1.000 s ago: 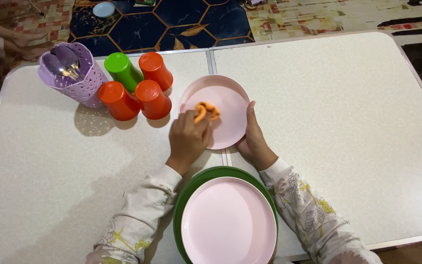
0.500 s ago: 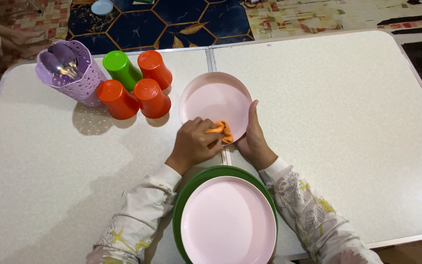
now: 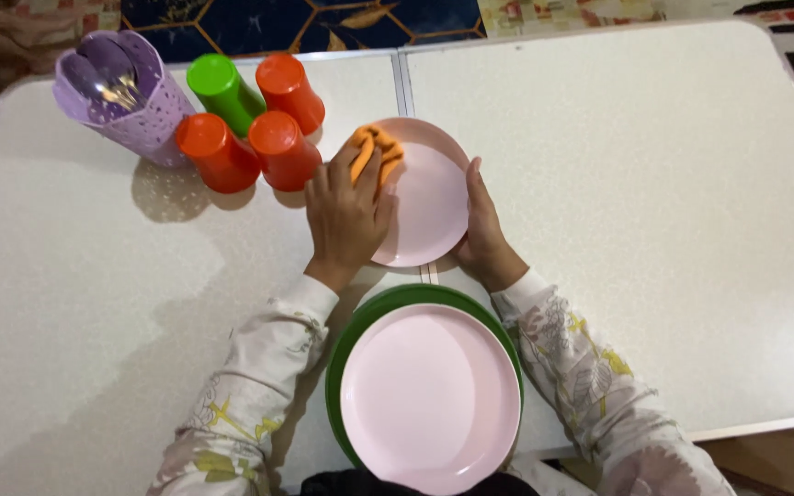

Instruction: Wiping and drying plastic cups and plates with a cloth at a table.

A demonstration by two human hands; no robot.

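A pink plate point(image 3: 429, 197) lies on the white table point(image 3: 618, 184) in front of me. My left hand point(image 3: 346, 213) presses an orange cloth point(image 3: 371, 149) onto the plate's far left rim. My right hand point(image 3: 482, 234) rests against the plate's right edge, thumb along the rim, steadying it. Close to me a second pink plate point(image 3: 429, 395) sits on top of a green plate point(image 3: 360, 340).
Three orange cups point(image 3: 282, 147) and a green cup point(image 3: 222, 92) stand upside down left of the plate. A lilac perforated holder point(image 3: 121, 106) with spoons stands at the far left. Another person's hand point(image 3: 11, 32) shows beyond the table's left corner.
My left hand has swept the orange cloth from the plate's near edge up to its far left rim. The right hand has stayed at the plate's right edge.
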